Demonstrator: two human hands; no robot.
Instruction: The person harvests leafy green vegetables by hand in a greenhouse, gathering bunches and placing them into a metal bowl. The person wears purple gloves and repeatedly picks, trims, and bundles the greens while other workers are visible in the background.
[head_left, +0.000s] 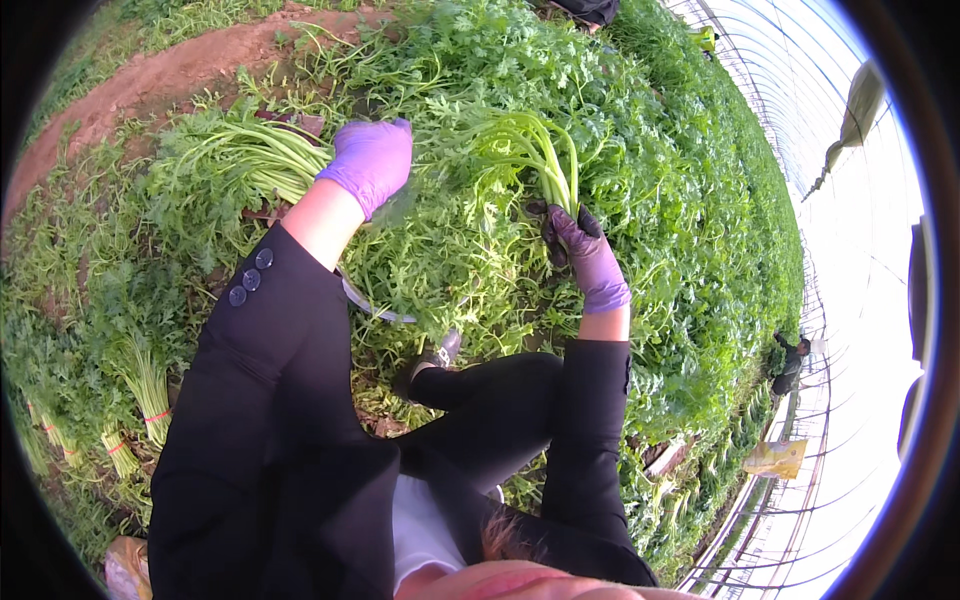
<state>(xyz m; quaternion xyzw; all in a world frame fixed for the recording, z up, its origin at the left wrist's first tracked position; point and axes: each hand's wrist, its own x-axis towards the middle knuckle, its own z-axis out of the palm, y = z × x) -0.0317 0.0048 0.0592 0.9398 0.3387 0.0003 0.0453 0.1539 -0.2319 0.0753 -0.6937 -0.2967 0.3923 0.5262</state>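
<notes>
My right hand (591, 262), in a purple glove with dark-stained fingers, grips a small bunch of leafy green stalks (553, 169) by its lower ends. The leaves of that bunch droop toward the left. My left hand (371, 161), in a matching purple glove, is raised over the greens with its fingers curled. Its back faces me, so whether anything is inside it is hidden. Just left of it a larger pile of cut stalks (262, 157) lies with its cut ends toward my wrist, partly over a dark reddish object (304, 124).
Dense standing greens (690, 225) fill the right side. Bundles tied with red bands (150, 405) lie at lower left. A curved pale strip (375, 306) is near my shoe (448, 349). Bare soil (180, 67) runs along the upper left. Another person (791, 367) is at far right.
</notes>
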